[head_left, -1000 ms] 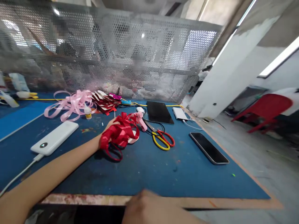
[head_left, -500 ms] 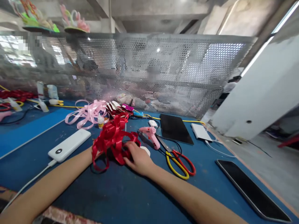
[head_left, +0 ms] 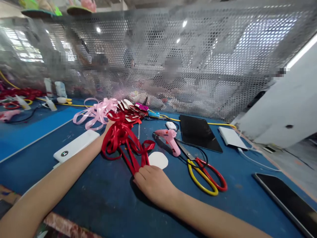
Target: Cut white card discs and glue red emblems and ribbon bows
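A tangled bundle of red ribbon (head_left: pixel 119 134) lies on the blue table (head_left: pixel 104 198). My right hand (head_left: pixel 152 181) is closed on strands of the red ribbon at the bundle's near right side. My left arm reaches into the far left part of the bundle, where ribbon hides the fingers of my left hand (head_left: pixel 110 125). Just beyond my right hand is a white disc (head_left: pixel 158 160). Pink ribbon (head_left: pixel 99 110) lies in loops behind the red bundle, beside a pile of red and white pieces (head_left: pixel 131 110).
Right of the disc lie a pink glue gun (head_left: pixel 169 138) and scissors (head_left: pixel 208 175) with yellow and red handles. A black tablet (head_left: pixel 199 132), white power banks (head_left: pixel 76 145) and a phone (head_left: pixel 287 201) surround the work area. Perforated metal (head_left: pixel 158 59) stands behind.
My right hand has drawn toward me, stretching red ribbon strands out of the bundle. My left hand has moved farther away. The white disc shows more, and the view has tilted down.
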### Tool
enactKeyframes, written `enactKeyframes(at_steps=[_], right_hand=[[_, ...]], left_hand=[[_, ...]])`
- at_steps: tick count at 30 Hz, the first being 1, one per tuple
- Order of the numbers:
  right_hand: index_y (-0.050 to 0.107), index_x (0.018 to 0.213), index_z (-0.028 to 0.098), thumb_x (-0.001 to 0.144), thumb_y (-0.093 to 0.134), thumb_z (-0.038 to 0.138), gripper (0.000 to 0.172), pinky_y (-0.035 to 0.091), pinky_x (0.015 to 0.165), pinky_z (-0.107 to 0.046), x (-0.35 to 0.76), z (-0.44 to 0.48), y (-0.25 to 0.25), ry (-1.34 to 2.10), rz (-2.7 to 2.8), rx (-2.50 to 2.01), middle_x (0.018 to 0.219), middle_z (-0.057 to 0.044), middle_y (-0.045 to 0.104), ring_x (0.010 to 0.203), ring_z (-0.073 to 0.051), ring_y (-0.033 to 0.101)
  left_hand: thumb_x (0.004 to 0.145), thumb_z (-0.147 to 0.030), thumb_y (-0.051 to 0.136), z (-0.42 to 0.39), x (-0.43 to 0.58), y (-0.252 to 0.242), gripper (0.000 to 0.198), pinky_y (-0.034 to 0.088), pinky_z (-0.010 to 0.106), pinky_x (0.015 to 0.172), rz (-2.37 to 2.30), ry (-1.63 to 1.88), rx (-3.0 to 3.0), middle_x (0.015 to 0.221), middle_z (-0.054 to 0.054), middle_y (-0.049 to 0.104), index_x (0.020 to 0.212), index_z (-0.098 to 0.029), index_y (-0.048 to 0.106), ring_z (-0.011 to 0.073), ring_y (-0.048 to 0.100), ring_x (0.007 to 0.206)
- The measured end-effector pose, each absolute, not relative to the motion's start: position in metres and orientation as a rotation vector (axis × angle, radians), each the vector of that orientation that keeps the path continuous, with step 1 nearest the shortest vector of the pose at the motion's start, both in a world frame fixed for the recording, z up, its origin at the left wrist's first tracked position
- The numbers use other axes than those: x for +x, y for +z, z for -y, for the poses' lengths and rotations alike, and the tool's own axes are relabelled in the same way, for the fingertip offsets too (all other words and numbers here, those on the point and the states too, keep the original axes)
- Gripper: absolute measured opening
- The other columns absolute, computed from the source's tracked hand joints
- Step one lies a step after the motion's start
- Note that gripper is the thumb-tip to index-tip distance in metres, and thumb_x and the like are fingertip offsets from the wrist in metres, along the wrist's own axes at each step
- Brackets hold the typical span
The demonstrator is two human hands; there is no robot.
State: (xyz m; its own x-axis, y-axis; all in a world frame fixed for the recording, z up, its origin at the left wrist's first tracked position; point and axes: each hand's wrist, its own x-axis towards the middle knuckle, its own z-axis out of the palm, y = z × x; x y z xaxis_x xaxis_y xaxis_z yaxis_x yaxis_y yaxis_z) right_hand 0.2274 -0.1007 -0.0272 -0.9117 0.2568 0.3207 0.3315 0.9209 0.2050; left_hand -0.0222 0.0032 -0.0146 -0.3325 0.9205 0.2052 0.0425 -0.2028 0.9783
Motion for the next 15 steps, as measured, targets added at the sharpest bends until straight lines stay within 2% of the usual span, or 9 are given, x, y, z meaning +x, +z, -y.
enactKeyframes(at_steps=[2,6,9,11,15], right_hand=[[0.051,0.072,0.018,0.085,0.051,0.020,0.013,0.026,0.053,-0.029,0.227,0.103,-0.027,-0.387,2.767,-0.353,0.069,0.000,0.056,0.061,-0.014,0.046],[0.050,0.068,0.018,0.085,0.049,0.021,0.018,0.027,0.056,-0.029,0.226,0.105,-0.022,-0.396,2.709,-0.296,0.067,-0.001,0.053,0.062,-0.013,0.043],[0.051,0.067,0.018,0.085,0.047,0.020,0.019,0.029,0.058,-0.028,0.226,0.105,-0.018,-0.363,2.701,-0.303,0.068,-0.001,0.053,0.063,-0.013,0.042],[0.052,0.067,0.017,0.085,0.047,0.019,0.019,0.030,0.060,-0.028,0.226,0.105,-0.016,-0.335,2.713,-0.283,0.069,-0.001,0.054,0.065,-0.013,0.043],[0.055,0.071,0.018,0.085,0.046,0.018,0.017,0.034,0.065,-0.028,0.228,0.105,-0.013,-0.264,2.707,-0.274,0.073,-0.003,0.057,0.070,-0.013,0.047]], left_hand=[[0.086,-0.035,0.049,-0.008,-0.018,-0.020,0.030,0.051,0.034,0.072,-1.541,1.599,1.303,0.096,0.005,0.058,0.100,-0.010,0.057,0.0160,0.058,0.079],[0.077,-0.026,0.058,-0.002,-0.003,-0.025,0.013,0.044,0.037,0.079,-1.818,1.477,1.642,0.079,0.003,0.056,0.075,-0.014,0.055,0.0215,0.054,0.083],[0.071,-0.021,0.059,0.010,0.008,-0.023,0.008,0.041,0.037,0.083,-1.858,1.278,1.942,0.089,0.006,0.056,0.077,-0.016,0.055,0.0237,0.052,0.090],[0.070,-0.020,0.058,0.017,0.012,-0.018,0.013,0.041,0.036,0.083,-1.836,1.149,2.095,0.098,0.007,0.056,0.082,-0.018,0.058,0.0249,0.051,0.096],[0.073,-0.028,0.056,0.031,0.010,-0.001,0.018,0.041,0.037,0.085,-1.785,0.776,2.416,0.104,0.009,0.057,0.088,-0.019,0.062,0.0266,0.051,0.100]])
